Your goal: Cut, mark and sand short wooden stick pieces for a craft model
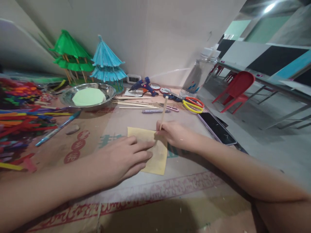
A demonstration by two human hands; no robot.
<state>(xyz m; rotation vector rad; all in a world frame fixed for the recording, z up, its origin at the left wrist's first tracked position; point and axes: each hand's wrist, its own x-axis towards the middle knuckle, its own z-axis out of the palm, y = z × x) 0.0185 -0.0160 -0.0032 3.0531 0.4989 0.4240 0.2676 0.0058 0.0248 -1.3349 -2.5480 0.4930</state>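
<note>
A yellow square of paper lies on the cardboard-covered table. My left hand rests flat on the paper with fingers stretched out, pressing it down. My right hand is closed around a thin wooden stick, which stands nearly upright with its lower end at the paper's upper right edge.
A metal bowl holding a pale green disc stands at the back, beside green and blue paper pagodas. A glue gun, loose sticks, scissors, a water bottle and a phone lie right. Coloured sticks pile at left.
</note>
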